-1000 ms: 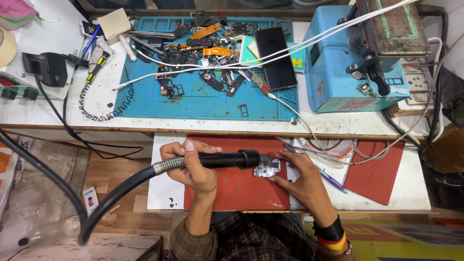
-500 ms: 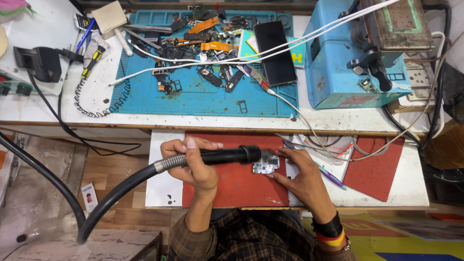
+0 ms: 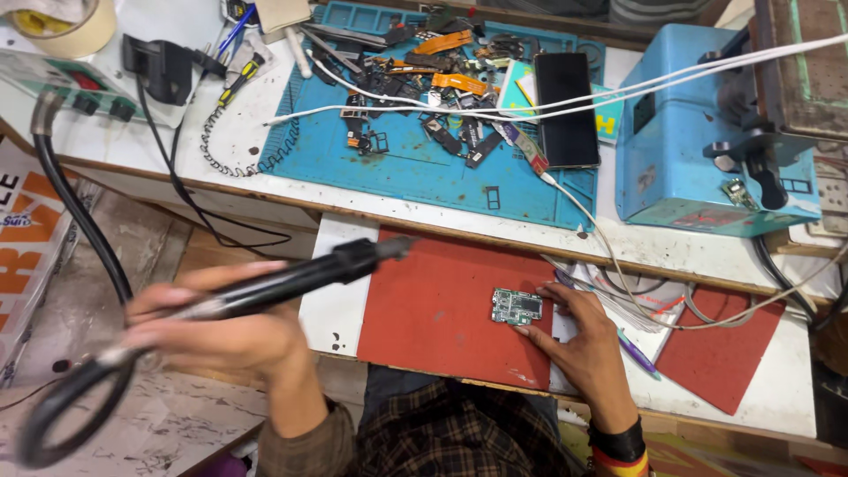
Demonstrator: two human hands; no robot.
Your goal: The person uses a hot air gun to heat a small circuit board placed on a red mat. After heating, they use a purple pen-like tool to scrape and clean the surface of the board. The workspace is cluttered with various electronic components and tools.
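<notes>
Left grip (image 3: 221, 331) clenched on hot-air wand (image 3: 291, 281), circuit board (image 3: 517, 306) well right (on red mat (image 3: 433, 318)), right fingertips (image 3: 523, 331) touching it

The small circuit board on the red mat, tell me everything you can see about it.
The circuit board is a small green rectangle with silvery metal shields and tiny components on its upper face. It lies flat near the right edge of the red mat. The right hand rests beside it, fingertips touching its right and lower edges. The hot-air wand in the left hand is clear of it.
</notes>
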